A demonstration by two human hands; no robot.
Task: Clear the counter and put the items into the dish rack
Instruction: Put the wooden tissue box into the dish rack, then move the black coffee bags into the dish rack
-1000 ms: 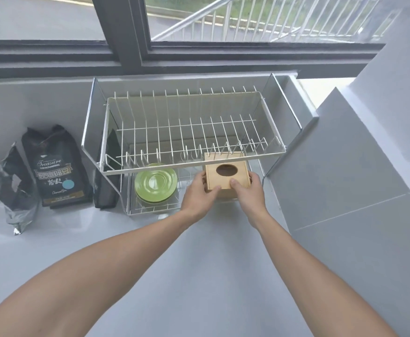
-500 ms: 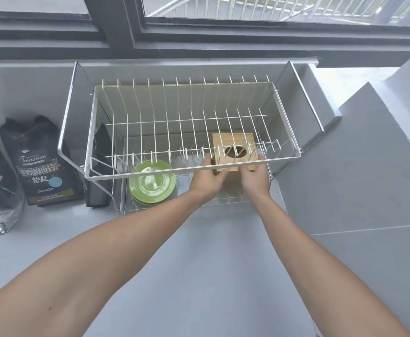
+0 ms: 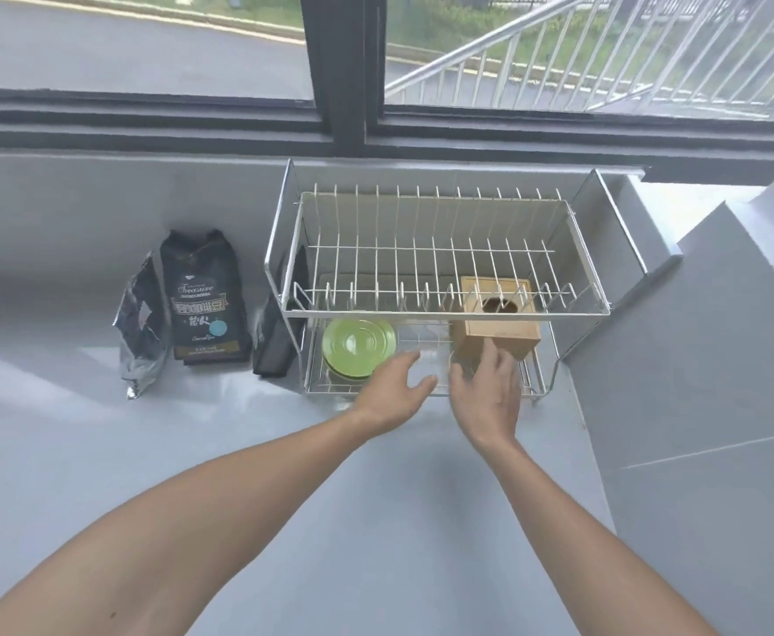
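Both the left hand [image 3: 394,390] and right hand [image 3: 488,392] hover open and empty at the dish rack [image 3: 440,309], whose lower shelf holds a wooden box [image 3: 497,332] beside green plates [image 3: 357,344].

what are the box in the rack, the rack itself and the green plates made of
The box looks like light wood or bamboo, matte: tan, with faint grain and a dark oval hole on top. The rack is thin metal wire on a shiny frame, probably chromed or stainless steel, judging by the bright glints. The green plates look glossy and smooth, either glazed ceramic or melamine; the picture cannot settle which.
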